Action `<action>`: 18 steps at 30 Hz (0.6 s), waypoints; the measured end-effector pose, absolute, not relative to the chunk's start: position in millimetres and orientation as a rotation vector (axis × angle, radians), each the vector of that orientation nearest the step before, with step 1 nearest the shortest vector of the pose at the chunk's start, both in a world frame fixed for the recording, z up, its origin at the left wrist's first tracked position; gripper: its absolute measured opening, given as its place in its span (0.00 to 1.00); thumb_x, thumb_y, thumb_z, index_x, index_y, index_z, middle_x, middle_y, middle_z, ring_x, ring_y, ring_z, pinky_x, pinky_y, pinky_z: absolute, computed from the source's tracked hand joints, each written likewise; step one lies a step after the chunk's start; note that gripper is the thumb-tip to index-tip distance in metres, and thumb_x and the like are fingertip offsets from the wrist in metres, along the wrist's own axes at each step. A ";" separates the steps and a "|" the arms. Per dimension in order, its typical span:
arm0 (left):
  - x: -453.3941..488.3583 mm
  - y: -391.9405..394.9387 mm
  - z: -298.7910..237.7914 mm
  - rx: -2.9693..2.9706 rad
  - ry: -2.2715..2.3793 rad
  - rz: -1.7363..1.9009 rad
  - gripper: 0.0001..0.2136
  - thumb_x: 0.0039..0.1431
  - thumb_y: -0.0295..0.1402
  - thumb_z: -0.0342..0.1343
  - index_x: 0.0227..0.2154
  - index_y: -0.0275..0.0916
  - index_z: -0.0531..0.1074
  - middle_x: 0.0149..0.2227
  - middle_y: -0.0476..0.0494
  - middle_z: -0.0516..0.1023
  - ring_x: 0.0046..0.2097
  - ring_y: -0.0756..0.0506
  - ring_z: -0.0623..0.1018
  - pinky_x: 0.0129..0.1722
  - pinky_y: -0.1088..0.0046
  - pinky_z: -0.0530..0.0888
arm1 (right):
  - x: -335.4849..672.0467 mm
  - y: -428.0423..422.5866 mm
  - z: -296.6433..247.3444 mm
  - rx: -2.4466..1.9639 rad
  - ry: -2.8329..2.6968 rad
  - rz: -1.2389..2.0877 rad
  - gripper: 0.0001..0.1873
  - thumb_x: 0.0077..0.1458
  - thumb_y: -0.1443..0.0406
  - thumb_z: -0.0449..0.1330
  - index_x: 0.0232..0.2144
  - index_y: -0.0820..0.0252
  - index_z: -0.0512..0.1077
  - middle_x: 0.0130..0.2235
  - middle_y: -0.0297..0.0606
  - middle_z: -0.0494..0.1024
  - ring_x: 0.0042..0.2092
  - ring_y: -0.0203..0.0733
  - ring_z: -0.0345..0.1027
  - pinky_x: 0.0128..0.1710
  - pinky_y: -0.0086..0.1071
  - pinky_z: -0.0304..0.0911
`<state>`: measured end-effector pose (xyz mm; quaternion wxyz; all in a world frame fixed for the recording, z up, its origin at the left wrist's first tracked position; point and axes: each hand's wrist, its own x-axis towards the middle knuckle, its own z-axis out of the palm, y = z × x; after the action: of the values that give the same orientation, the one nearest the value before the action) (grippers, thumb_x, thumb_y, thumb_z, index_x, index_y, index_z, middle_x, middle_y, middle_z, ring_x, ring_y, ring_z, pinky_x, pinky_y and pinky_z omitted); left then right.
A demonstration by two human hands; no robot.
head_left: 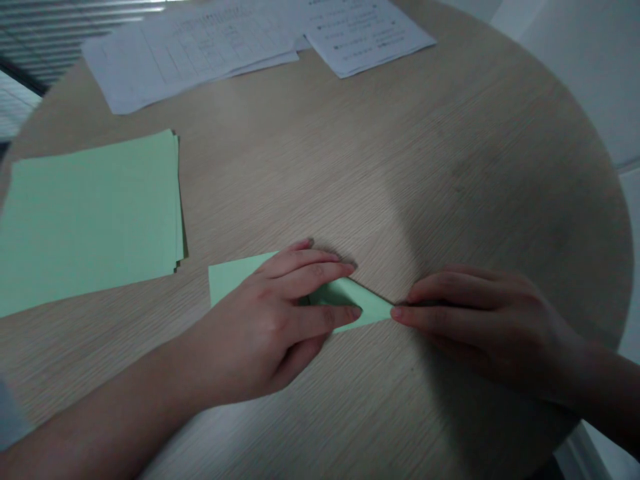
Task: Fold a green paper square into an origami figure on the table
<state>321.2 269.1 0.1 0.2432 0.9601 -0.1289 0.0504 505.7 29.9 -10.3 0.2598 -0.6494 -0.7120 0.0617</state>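
A narrow folded sheet of green paper (240, 273) lies on the table in front of me, its right part tapering to a point. My left hand (280, 313) rests palm down across its middle, fingers spread, covering much of it. At the pointed tip, my right hand (480, 307) has its fingers closed, with a fingertip on the very end of the paper. The underside of that grip is in shadow.
To the left lies a stack of green paper sheets (90, 213). Printed white sheets (200, 53) spread along the far side, with another printed page (365, 37) beside them. The round wooden table (475, 167) has a curved edge at right. Window blinds (60, 33) are at upper left.
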 end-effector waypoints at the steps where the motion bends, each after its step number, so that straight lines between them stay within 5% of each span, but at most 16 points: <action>1: 321.5 269.2 0.1 2.618 -0.361 0.153 0.15 0.68 0.29 0.52 0.50 0.51 0.80 0.62 0.45 0.76 0.64 0.38 0.74 0.69 0.49 0.67 | 505.6 29.9 -10.2 -1.756 -1.927 0.175 0.10 0.69 0.69 0.57 0.49 0.54 0.76 0.41 0.38 0.82 0.37 0.41 0.76 0.32 0.35 0.69; 8: 323.1 270.6 -0.9 2.550 -0.422 0.230 0.14 0.65 0.26 0.56 0.49 0.44 0.80 0.60 0.38 0.77 0.63 0.38 0.74 0.69 0.48 0.66 | 505.4 30.0 -7.5 -1.743 -1.931 0.189 0.11 0.68 0.71 0.57 0.48 0.57 0.77 0.42 0.40 0.82 0.38 0.41 0.76 0.34 0.33 0.70; 18: 322.9 270.1 -0.1 2.570 -0.413 0.224 0.14 0.66 0.26 0.56 0.49 0.45 0.80 0.61 0.39 0.76 0.63 0.39 0.74 0.69 0.49 0.65 | 507.5 29.7 -5.8 -1.763 -1.941 0.185 0.09 0.67 0.71 0.59 0.46 0.58 0.77 0.42 0.40 0.82 0.37 0.40 0.77 0.33 0.32 0.68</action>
<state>322.9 270.1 -0.1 0.2614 0.9495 -0.1526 0.0828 507.5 29.7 -5.8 0.2538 -0.6488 -0.7142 0.0682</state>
